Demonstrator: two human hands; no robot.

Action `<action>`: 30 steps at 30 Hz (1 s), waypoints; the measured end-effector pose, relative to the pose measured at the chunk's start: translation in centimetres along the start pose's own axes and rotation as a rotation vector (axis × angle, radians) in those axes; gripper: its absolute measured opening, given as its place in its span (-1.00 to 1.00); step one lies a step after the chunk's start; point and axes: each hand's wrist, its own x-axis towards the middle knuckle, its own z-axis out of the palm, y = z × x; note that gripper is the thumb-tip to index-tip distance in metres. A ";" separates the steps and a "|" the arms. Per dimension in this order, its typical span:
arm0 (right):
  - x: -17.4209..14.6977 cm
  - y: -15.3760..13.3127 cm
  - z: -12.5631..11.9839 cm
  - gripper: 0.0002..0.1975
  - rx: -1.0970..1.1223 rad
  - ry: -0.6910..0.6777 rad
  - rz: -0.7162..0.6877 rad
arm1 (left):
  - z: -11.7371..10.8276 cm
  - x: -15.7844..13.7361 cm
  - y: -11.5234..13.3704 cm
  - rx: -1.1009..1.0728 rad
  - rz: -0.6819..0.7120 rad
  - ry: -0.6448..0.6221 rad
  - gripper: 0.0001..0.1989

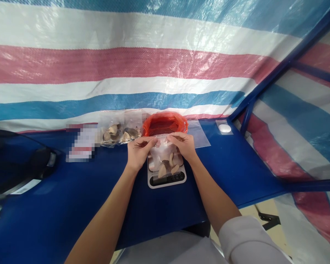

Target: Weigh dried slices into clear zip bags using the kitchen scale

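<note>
Between my two hands hangs a clear plastic bag [165, 150] with several pale, brownish mushroom-like pieces [169, 167] at its bottom. My left hand [139, 150] pinches the left of its top edge, thumb against fingers. At the right of that same edge my right hand [184, 145] pinches too. Under and behind the bag lies a white digital kitchen scale [167, 183], its dark display strip partly covered by the bag. Just beyond my hands stands an open red plastic bag [165, 124]; its contents are too dark to make out.
Two filled clear bags [119, 134] lie left of the red bag, beside a blurred-out paper [82, 143]. An empty clear bag [199, 134] and a small bag with a white round item [224, 128] lie right. A black object [24, 165] occupies the blue table's [99, 190] left side.
</note>
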 end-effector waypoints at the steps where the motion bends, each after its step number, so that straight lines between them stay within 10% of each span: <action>1: 0.0 0.0 0.0 -0.70 0.005 0.013 -0.005 | 0.0 0.0 0.1 0.000 -0.008 0.004 -0.76; 30: -0.2 0.2 -0.6 -0.77 -0.228 -0.102 -0.189 | 0.3 -0.2 0.6 0.121 0.049 -0.068 -0.77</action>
